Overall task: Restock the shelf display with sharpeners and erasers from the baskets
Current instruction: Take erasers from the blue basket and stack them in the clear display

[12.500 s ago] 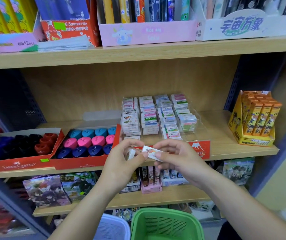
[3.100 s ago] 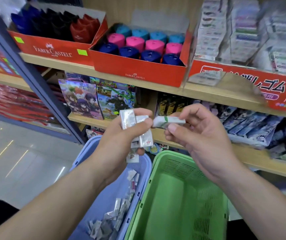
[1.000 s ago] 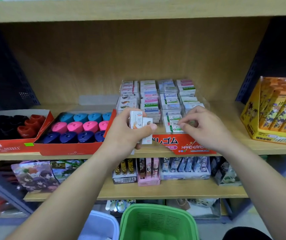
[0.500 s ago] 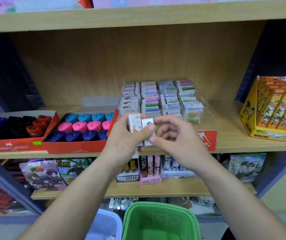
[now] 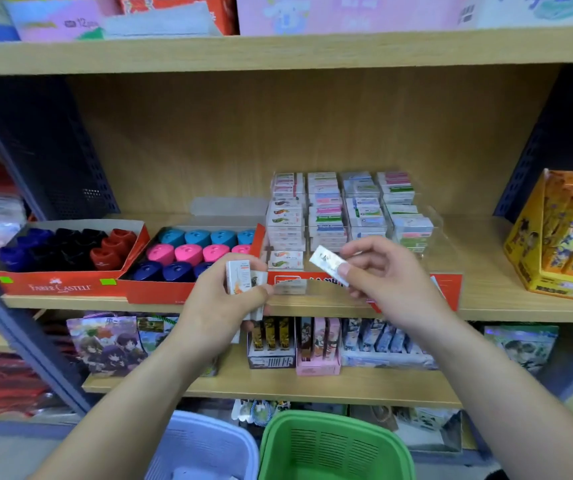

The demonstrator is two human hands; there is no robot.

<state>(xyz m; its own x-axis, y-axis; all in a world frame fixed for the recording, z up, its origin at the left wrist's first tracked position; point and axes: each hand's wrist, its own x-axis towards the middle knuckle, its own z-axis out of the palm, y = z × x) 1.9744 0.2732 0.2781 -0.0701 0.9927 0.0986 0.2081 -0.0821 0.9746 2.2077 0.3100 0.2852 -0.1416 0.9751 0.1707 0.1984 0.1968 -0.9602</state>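
My left hand (image 5: 224, 303) grips a small bunch of wrapped erasers (image 5: 240, 277) upright in front of the shelf edge. My right hand (image 5: 387, 271) pinches a single white eraser (image 5: 328, 265) between thumb and fingers, tilted, just in front of the clear eraser display (image 5: 347, 209) stacked with rows of erasers. Left of that display sit two red trays of sharpeners: one with blue, pink and navy ones (image 5: 198, 252), one with dark and red ones (image 5: 70, 249). At the bottom stand a green basket (image 5: 333, 445) and a pale blue basket (image 5: 202, 445).
An orange-yellow display box (image 5: 569, 237) stands at the shelf's right end. The shelf below holds illustrated card packs (image 5: 111, 344) and small boxes (image 5: 316, 344). A wooden shelf (image 5: 278, 50) with boxes runs overhead. A dark blue upright post (image 5: 18, 323) is at left.
My right hand has taken one eraser from the bunch in my left hand and moved it right and up, toward the clear display. My left hand stays with the remaining erasers.
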